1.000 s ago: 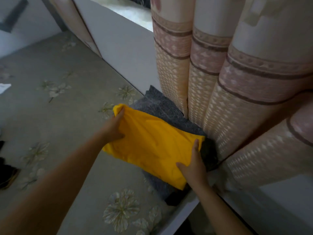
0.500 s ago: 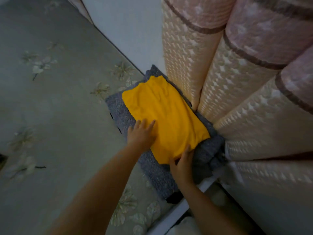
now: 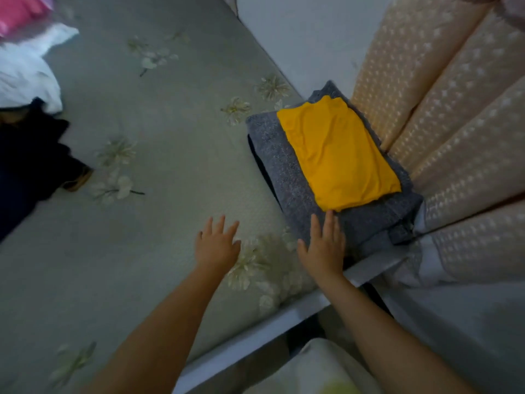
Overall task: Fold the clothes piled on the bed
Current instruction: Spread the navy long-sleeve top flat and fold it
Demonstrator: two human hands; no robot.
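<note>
Both hands are seen low in the centre of the frame, fingers straight and spread, with nothing grasped. Left hand [image 3: 217, 245] is held over the bedsheet [image 3: 159, 155], apart from the stack, while the right hand [image 3: 324, 245] is laid at the near edge of the grey cloth [image 3: 279, 166], its fingertips [image 3: 329, 216] just touching the near corner of the yellow cloth [image 3: 336, 155]. The yellow cloth is seen folded flat on top of the folded grey cloth, right of centre, at the corner of the bed beside the curtain [image 3: 443, 115]. At the left edge of the frame, well apart from the stack, unfolded clothes are piled: a white cloth [image 3: 25, 75], a dark cloth [image 3: 28, 160] below it, and a pink cloth [image 3: 20, 9] in the upper left corner. A white bed frame [image 3: 255, 334] is visible along the lower edge of the bed.
</note>
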